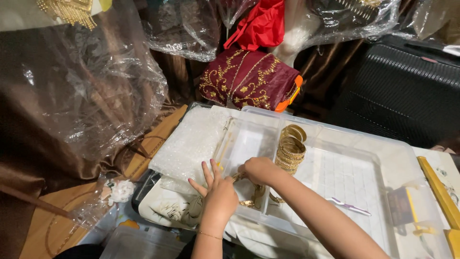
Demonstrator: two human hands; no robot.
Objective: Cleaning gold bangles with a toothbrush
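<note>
Gold bangles (249, 192) lie in the clear plastic box's (335, 139) near-left compartment; right hand (256, 169), fingers curled, pinches one there. Left hand (216, 191), fingers spread, presses the near-left rim, apparently steadying it. Stacked bangles (290, 149) stand beside.

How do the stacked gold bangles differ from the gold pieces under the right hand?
The bangles stand as a neat stack in the clear box, untouched; the loose gold pieces lie flat and scattered on its floor. The bangles sit beyond the right hand, which rests on the loose pieces. The left hand presses the box's near-left edge, touching neither. Both are gold-coloured jewellery in the same box.
</note>
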